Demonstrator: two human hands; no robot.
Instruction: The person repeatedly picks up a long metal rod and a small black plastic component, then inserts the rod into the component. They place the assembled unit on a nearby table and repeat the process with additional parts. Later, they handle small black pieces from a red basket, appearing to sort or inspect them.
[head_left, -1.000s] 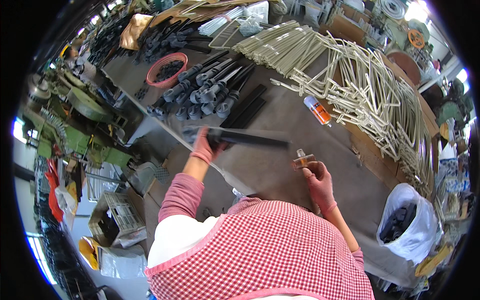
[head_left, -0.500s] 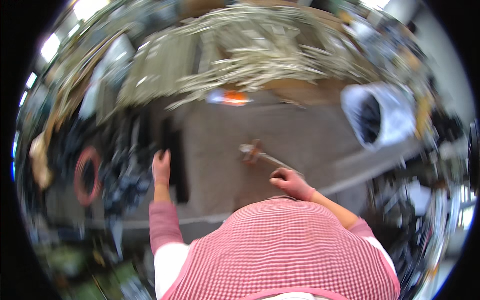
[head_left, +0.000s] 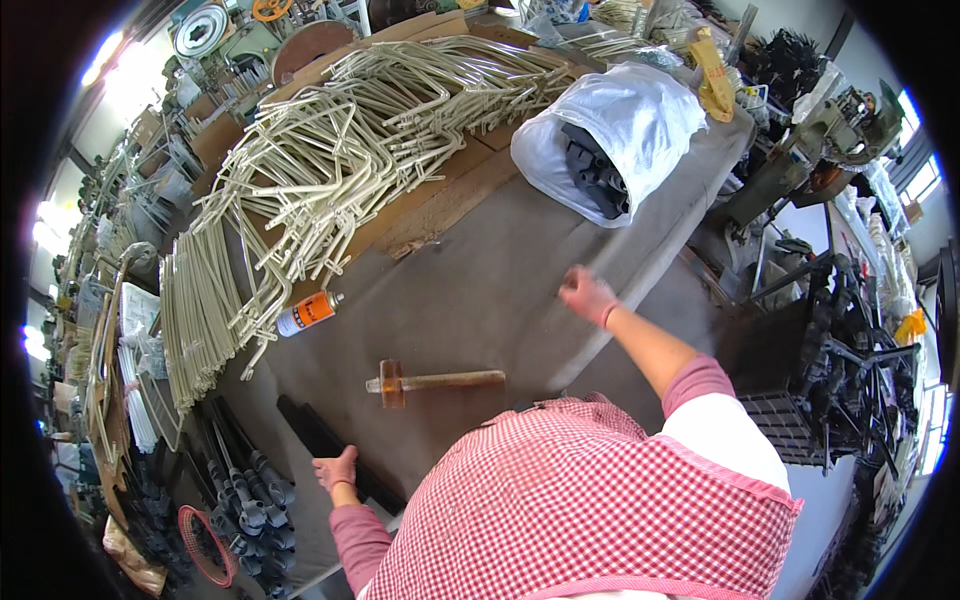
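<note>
My left hand (head_left: 337, 468), fingers apart and holding nothing, is beside a long black bar (head_left: 325, 428) on the bench. My right hand (head_left: 588, 293) is over the bench to the right, below the white plastic bag (head_left: 640, 120); its fingertips are smeared by motion, and nothing plainly shows in it. Black plastic parts (head_left: 592, 170) fill the bag's mouth. Between my hands lies a hammer (head_left: 450, 380) with a brownish head and a wooden handle, touched by neither hand. An orange and white spray can (head_left: 310, 313) is on its side farther off.
Bent cream metal rods (head_left: 340, 160) are heaped on cardboard at the back; straighter ones (head_left: 198, 310) lie to the left. Black fittings (head_left: 250, 505) and a red ring (head_left: 205, 545) are at the near left. Black parts (head_left: 830, 360) crowd the right, beyond the bench edge.
The view has swung to the right and sharpened. My right hand, earlier by the end of the hammer's handle, is now apart from it and nearer the bag. My left hand's fingers have spread.
</note>
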